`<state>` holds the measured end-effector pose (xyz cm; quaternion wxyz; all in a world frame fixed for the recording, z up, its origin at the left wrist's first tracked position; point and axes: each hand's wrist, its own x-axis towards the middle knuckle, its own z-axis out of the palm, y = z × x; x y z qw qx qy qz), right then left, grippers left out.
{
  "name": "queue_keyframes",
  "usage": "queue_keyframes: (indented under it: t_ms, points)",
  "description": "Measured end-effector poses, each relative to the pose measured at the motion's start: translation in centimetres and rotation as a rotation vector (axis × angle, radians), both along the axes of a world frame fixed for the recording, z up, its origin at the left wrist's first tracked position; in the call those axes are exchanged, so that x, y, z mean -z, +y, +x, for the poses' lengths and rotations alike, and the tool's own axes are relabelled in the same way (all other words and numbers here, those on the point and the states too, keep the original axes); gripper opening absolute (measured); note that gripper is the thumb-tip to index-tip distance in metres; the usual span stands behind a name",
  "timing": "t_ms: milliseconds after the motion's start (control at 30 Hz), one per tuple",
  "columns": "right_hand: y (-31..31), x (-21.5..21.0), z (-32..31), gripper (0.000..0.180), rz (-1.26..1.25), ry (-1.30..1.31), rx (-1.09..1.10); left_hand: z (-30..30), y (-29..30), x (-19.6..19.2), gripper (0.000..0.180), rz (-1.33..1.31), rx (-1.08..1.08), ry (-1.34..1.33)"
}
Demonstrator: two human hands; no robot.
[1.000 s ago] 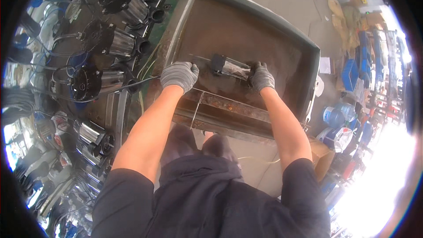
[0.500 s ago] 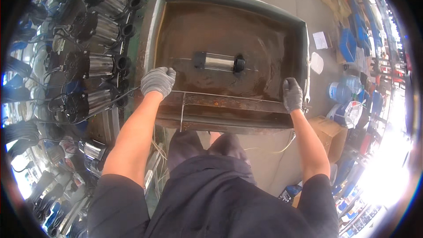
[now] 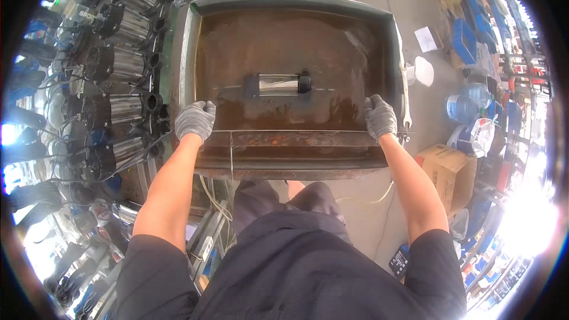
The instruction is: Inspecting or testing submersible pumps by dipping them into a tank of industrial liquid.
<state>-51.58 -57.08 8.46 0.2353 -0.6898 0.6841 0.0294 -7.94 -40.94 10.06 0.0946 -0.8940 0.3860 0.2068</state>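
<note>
Whether left grip (image 3: 196, 120) or right grip (image 3: 380, 117) clamps anything, I cannot tell; beyond, between them, a blurry-ended silver cylinder (image 3: 278, 85).

1. Your left glove (image 3: 195, 121) and right glove (image 3: 380, 118) were matt, wrinkled cloth.
2. Your cylinder (image 3: 278, 84) was glossy metal.
3. Your tank (image 3: 188, 53) was dull metal.
4. The carton (image 3: 447, 176) was matt cardboard.

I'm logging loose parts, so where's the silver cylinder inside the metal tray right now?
In the head view, the silver cylinder lies near the middle of the metal tray, slightly left of centre, beyond and between the left hand and the right hand.
</note>
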Motion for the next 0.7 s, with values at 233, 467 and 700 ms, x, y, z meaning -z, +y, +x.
queue_keyframes:
  t_ms: [233, 467, 700]
  points:
    - [-0.11, -0.31, 0.11, 0.033, 0.017, 0.038, 0.002, 0.10, 0.22, 0.52, 0.048, -0.027, 0.013, -0.037]
    - [0.02, -0.37, 0.28, 0.034, 0.049, 0.038, 0.003, 0.05, 0.12, 0.22, 0.048, -0.021, 0.011, -0.019]
    - [-0.23, -0.03, 0.08, 0.034, 0.062, 0.036, -0.016, -0.12, -0.08, -0.13, 0.048, 0.000, 0.009, -0.006]
